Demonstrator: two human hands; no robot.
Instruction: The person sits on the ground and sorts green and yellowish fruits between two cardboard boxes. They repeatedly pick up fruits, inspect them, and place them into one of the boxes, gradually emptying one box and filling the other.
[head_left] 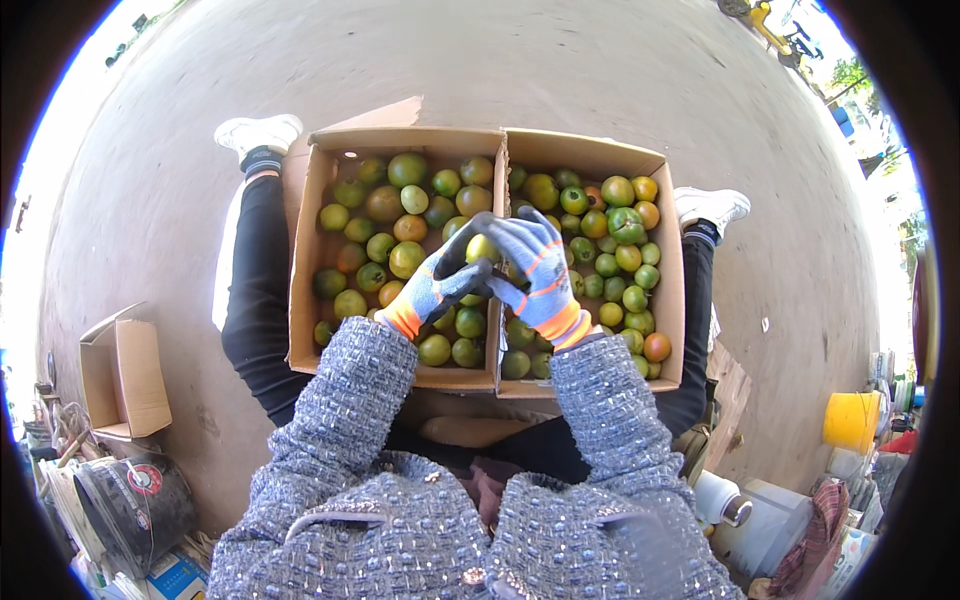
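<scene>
Two cardboard boxes stand side by side between my outstretched legs. The left box (pixel 302 250) and the right box (pixel 674 300) both hold many loose tomatoes, from green to orange. Over the wall between them, my hands meet in grey-blue gloves with orange cuffs. A small yellow-green tomato (pixel 481 249) sits between the fingertips of my left hand (pixel 440 278), which is closed round it. My right hand (pixel 538 268) bends in from the other side, its fingers against the same tomato. Part of that tomato is covered by the gloves. A larger ribbed green tomato (pixel 626 226) lies in the right box.
On the concrete floor at left lies a small opened cardboard box (pixel 135 375). A black bucket (pixel 135 510) sits below it. At lower right are a yellow container (pixel 852 422), a white bottle (pixel 718 497) and a checked cloth (pixel 815 540). My white shoes (pixel 712 205) flank the boxes.
</scene>
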